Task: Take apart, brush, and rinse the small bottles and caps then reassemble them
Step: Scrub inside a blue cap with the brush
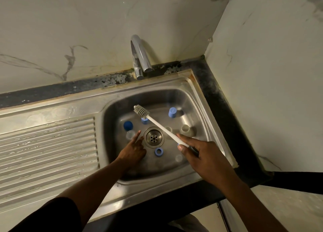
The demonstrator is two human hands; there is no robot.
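While both arms reach in over the front rim of the steel sink (174, 83), the right grip (201, 154) pinches the white handle of the bottle brush (162, 126) between thumb and fingers, with the grey bristle head raised over the basin. The left grip (134, 149) holds nothing; its forefinger is stretched toward a clear small bottle (130, 134) and the other fingers are curled. Between the hands a blue ring cap (158, 151) lies on the basin floor, near the drain (153, 137). Farther back stand a dark blue cap (128, 125), another clear bottle (185, 129) and a light blue cap (172, 112). The tap (139, 56) rises behind.
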